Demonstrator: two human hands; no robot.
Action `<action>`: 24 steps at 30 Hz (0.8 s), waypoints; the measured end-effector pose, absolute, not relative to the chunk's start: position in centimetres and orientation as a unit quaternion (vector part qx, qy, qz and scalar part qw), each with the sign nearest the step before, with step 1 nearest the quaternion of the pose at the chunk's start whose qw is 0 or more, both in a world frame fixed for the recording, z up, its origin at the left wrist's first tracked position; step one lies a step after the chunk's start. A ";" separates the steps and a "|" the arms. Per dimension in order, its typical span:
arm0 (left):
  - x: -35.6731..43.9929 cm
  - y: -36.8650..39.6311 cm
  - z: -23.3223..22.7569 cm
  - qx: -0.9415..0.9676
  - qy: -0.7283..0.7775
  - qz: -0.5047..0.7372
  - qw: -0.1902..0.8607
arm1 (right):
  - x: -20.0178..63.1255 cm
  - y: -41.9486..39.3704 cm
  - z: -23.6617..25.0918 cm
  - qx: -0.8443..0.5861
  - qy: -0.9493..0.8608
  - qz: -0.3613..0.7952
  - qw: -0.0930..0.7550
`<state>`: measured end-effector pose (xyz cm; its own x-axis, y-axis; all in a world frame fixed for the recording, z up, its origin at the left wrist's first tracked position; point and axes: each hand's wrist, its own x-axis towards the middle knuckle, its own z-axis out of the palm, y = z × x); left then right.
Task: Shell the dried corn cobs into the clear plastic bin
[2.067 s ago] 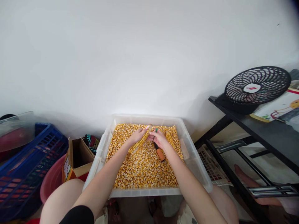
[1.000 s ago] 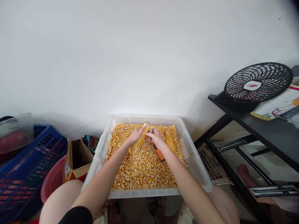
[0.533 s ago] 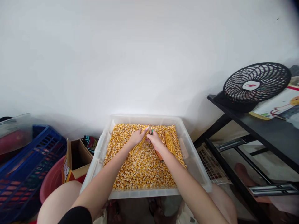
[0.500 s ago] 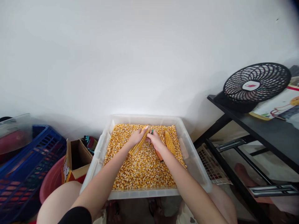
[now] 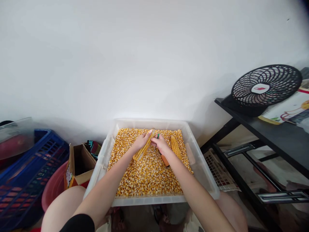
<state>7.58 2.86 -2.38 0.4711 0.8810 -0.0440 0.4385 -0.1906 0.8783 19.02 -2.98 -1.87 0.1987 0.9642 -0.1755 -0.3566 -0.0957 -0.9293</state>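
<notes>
A clear plastic tub (image 5: 204,174) on my lap is filled with loose yellow corn kernels (image 5: 147,174). My left hand (image 5: 140,142) grips a corn cob (image 5: 143,150) slanted over the kernels near the tub's far side. My right hand (image 5: 161,145) holds a tool with an orange handle (image 5: 165,160) and a green part near its tip, pressed against the upper end of that cob. A second whole cob (image 5: 175,147) lies on the kernels just right of my right hand.
Left of the tub stand a cardboard box (image 5: 78,164), a pink basin (image 5: 51,190) and a blue crate (image 5: 24,180). At the right, a black table (image 5: 277,132) carries a small black fan (image 5: 263,88) and papers. A white wall is behind.
Both hands stayed at the cob with only small shifts of the tool against it. A foot seen under the black table earlier has gone from view.
</notes>
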 end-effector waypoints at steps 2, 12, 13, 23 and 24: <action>7.6 2.7 -2.4 0.743 0.462 0.235 0.424 | 19.0 -2.9 -2.3 -0.505 -0.301 0.538 0.604; 7.5 3.2 -2.0 0.711 0.447 0.246 0.484 | 19.3 -3.0 -1.8 -0.461 -0.315 0.593 0.580; 7.4 3.3 -2.1 0.709 0.452 0.246 0.482 | 19.2 -3.1 -1.8 -0.467 -0.316 0.590 0.578; 7.6 3.0 -2.9 0.748 0.492 0.227 0.384 | 18.4 -2.8 -3.9 -0.621 -0.405 0.411 0.530; 7.7 3.0 -2.9 0.750 0.492 0.225 0.380 | 18.4 -2.8 -3.9 -0.630 -0.410 0.399 0.525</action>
